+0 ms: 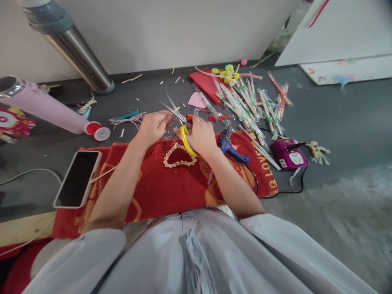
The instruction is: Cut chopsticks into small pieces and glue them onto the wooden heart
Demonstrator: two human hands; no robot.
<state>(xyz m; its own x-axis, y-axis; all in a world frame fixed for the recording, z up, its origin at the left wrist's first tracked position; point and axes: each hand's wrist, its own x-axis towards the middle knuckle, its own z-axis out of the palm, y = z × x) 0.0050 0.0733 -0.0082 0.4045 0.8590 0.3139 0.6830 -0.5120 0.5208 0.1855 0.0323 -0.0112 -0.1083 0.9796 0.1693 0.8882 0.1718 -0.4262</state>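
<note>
- Gripping yellow-handled scissors (183, 130) in the right hand (200, 136), fingers curled through the loops, blades parted and pointing far-left.
- Pinching something small at the blades with the left hand (153, 127), fingers closed; too small to identify.
- Resting just near of both hands on the red towel (171, 192): a heart-shaped bead outline (178, 155), probably light, fragile, best lifted by its edges.
- Lying right: blue glue gun (230, 147).
</note>
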